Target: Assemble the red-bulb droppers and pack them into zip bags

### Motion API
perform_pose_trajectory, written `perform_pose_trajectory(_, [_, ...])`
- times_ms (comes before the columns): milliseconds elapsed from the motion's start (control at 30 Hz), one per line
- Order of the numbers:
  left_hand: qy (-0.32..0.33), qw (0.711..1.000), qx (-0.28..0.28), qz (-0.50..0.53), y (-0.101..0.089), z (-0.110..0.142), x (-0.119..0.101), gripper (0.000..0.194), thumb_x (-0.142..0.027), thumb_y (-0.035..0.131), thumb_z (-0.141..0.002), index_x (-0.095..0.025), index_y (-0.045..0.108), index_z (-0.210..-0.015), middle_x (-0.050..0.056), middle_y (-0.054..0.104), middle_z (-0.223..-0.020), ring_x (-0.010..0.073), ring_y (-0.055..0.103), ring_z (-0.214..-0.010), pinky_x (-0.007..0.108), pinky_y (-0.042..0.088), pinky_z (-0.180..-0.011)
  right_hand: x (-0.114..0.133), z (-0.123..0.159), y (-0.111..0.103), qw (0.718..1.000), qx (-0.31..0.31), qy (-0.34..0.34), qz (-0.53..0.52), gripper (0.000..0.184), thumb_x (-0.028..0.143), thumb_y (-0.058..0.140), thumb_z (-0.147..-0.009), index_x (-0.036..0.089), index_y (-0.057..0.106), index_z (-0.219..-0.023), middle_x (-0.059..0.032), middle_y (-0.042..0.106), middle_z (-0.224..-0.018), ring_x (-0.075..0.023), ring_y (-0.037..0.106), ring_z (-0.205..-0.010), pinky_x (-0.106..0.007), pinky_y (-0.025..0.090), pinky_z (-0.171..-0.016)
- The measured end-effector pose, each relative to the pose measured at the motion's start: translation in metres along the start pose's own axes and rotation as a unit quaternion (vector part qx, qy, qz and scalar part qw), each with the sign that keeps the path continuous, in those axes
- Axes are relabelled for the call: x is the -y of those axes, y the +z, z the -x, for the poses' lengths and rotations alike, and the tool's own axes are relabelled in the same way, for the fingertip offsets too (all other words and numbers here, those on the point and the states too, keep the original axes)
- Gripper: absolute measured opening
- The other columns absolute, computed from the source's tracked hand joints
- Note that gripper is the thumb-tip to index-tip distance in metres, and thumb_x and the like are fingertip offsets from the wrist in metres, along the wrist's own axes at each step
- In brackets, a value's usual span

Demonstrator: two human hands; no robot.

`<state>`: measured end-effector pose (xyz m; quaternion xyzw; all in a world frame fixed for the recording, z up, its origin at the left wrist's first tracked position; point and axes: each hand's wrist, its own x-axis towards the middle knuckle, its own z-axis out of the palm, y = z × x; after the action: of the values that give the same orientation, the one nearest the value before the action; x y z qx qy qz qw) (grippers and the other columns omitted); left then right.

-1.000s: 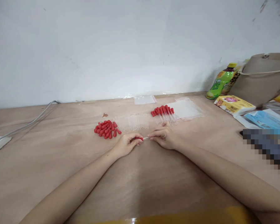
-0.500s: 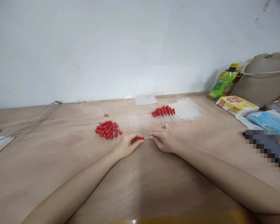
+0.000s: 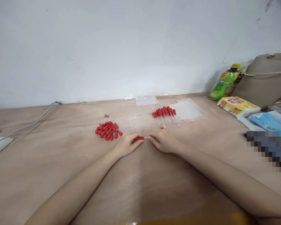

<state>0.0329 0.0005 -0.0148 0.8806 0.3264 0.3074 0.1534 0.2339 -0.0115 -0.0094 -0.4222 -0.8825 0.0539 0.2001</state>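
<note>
My left hand (image 3: 126, 144) pinches a red rubber bulb (image 3: 139, 138) at the middle of the wooden table (image 3: 61, 162). My right hand (image 3: 162, 141) pinches a thin clear glass tube (image 3: 146, 138) whose end meets the bulb. Just beyond my left hand lies a pile of loose red bulbs (image 3: 107, 130). A row of clear tubes (image 3: 134, 123) lies behind my hands. Several droppers fitted with red bulbs (image 3: 165, 116) lie in a row beyond my right hand.
Clear plastic bags (image 3: 188, 110) lie at the back near the wall. A green bottle (image 3: 223, 83), a yellow packet (image 3: 238, 106), a blue pack (image 3: 269, 120) and a beige bag (image 3: 264, 78) stand at the right. A grey cable (image 3: 30, 123) runs along the left.
My hands have drawn slightly closer together, so the tube's end sits nearer the bulb. The piles on the table have not moved.
</note>
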Motion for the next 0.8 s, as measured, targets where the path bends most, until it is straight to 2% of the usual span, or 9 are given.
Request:
perform_pose_trajectory(67, [-0.015, 1.0, -0.016, -0.002, 0.0, 0.001, 0.002, 0.018, -0.023, 0.051, -0.082, -0.015, 0.058, -0.097, 0.005, 0.062, -0.085, 0.0125, 0.057, -0.07, 0.023, 0.046, -0.064, -0.001, 0.0, -0.006, 1.0, 0.005, -0.004, -0.013, 0.022, 0.023, 0.043, -0.084, 0.019, 0.064, -0.081, -0.0027, 0.066, -0.071, -0.0138, 0.054, -0.066, -0.03, 0.026, -0.073])
perform_pose_trajectory(133, [-0.047, 0.998, -0.031, 0.003, 0.002, 0.001, 0.005, 0.029, -0.023, 0.053, -0.081, -0.015, 0.051, -0.108, 0.004, 0.058, -0.085, 0.0111, 0.054, -0.066, 0.023, 0.046, -0.062, -0.006, 0.0, -0.013, 0.999, 0.008, 0.02, -0.033, 0.019, 0.02, 0.045, -0.079, 0.02, 0.065, -0.079, -0.0019, 0.066, -0.071, -0.0138, 0.055, -0.065, -0.028, 0.03, -0.068])
perform_pose_trajectory(200, [-0.074, 0.997, -0.025, 0.013, 0.004, 0.002, 0.007, 0.036, -0.022, 0.054, -0.079, -0.014, 0.046, -0.113, 0.001, 0.055, -0.079, 0.0099, 0.051, -0.06, 0.023, 0.045, -0.059, -0.015, -0.002, -0.02, 0.995, -0.002, 0.086, -0.058, 0.019, 0.021, 0.046, -0.077, 0.019, 0.065, -0.075, -0.0016, 0.065, -0.069, -0.0135, 0.054, -0.061, -0.026, 0.032, -0.061])
perform_pose_trajectory(300, [-0.082, 0.997, 0.007, 0.016, 0.005, 0.001, 0.008, 0.028, -0.022, 0.053, -0.08, -0.015, 0.051, -0.107, 0.0, 0.054, -0.073, 0.0097, 0.049, -0.058, 0.022, 0.043, -0.058, -0.034, -0.012, -0.029, 0.973, -0.052, 0.216, -0.067, 0.021, 0.027, 0.047, -0.076, 0.018, 0.062, -0.065, -0.0015, 0.063, -0.064, -0.0136, 0.053, -0.058, -0.025, 0.032, -0.054])
perform_pose_trajectory(367, [-0.076, 0.997, 0.014, 0.011, 0.004, 0.0, 0.007, 0.021, -0.022, 0.052, -0.08, -0.015, 0.056, -0.1, 0.001, 0.054, -0.073, 0.0101, 0.05, -0.06, 0.023, 0.043, -0.058, -0.045, -0.022, -0.032, 0.955, -0.08, 0.282, -0.035, 0.024, 0.031, 0.047, -0.074, 0.019, 0.059, -0.057, -0.002, 0.061, -0.06, -0.0146, 0.053, -0.058, -0.025, 0.032, -0.054])
perform_pose_trajectory(433, [-0.071, 0.997, 0.013, 0.01, 0.004, -0.001, 0.006, 0.018, -0.022, 0.052, -0.08, -0.015, 0.058, -0.095, 0.002, 0.055, -0.074, 0.0108, 0.051, -0.062, 0.023, 0.043, -0.059, -0.053, -0.032, -0.03, 0.943, -0.086, 0.321, 0.01, 0.028, 0.032, 0.046, -0.074, 0.019, 0.056, -0.052, -0.0027, 0.06, -0.058, -0.0159, 0.053, -0.06, -0.027, 0.032, -0.056])
perform_pose_trajectory(533, [-0.068, 0.998, 0.011, 0.014, 0.003, -0.001, 0.005, 0.016, -0.021, 0.052, -0.08, -0.014, 0.059, -0.093, 0.003, 0.056, -0.075, 0.0112, 0.052, -0.064, 0.023, 0.043, -0.059, -0.058, -0.043, -0.02, 0.936, -0.077, 0.332, 0.082, 0.031, 0.032, 0.044, -0.075, 0.019, 0.056, -0.051, -0.0046, 0.06, -0.06, -0.018, 0.054, -0.065, -0.03, 0.032, -0.064])
perform_pose_trajectory(633, [-0.061, 0.998, 0.013, 0.013, 0.003, 0.0, 0.006, 0.015, -0.022, 0.052, -0.08, -0.015, 0.059, -0.091, 0.003, 0.056, -0.076, 0.0113, 0.052, -0.065, 0.023, 0.043, -0.059, -0.061, -0.047, -0.009, 0.933, -0.085, 0.319, 0.14, 0.03, 0.033, 0.043, -0.077, 0.018, 0.061, -0.058, -0.0073, 0.062, -0.066, -0.0208, 0.054, -0.072, -0.035, 0.03, -0.072])
perform_pose_trajectory(800, [-0.064, 0.998, 0.02, 0.011, 0.002, -0.001, 0.006, 0.013, -0.023, 0.051, -0.081, -0.016, 0.06, -0.087, 0.003, 0.056, -0.076, 0.0113, 0.051, -0.064, 0.023, 0.043, -0.059, -0.061, -0.048, -0.002, 0.93, -0.081, 0.321, 0.161, 0.032, 0.036, 0.041, -0.079, 0.017, 0.065, -0.069, -0.0094, 0.063, -0.069, -0.0228, 0.053, -0.075, -0.039, 0.027, -0.076])
